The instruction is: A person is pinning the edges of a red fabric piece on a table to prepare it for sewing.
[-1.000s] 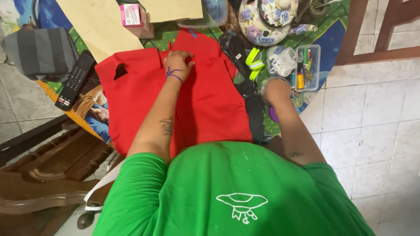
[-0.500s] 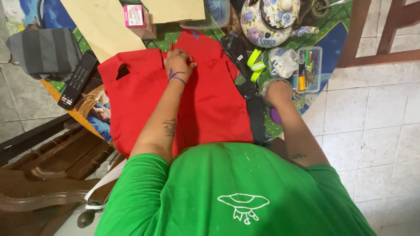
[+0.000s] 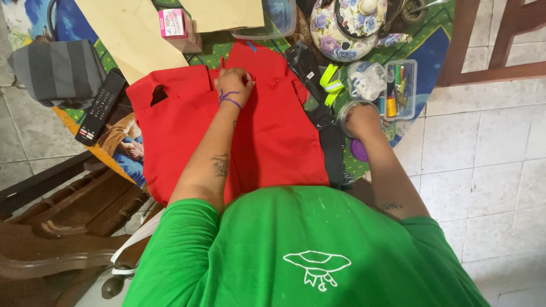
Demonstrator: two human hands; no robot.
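Pinching the red cloth (image 3: 273, 136) at its far edge, the left hand (image 3: 234, 85) sits nearer; the right hand (image 3: 359, 120) cups a jar (image 3: 344, 111) beside it.

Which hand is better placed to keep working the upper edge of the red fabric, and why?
Left. The left hand already rests on the red fabric at its upper edge, fingers pinched there. The right hand is off the fabric, over a small round container beside it.
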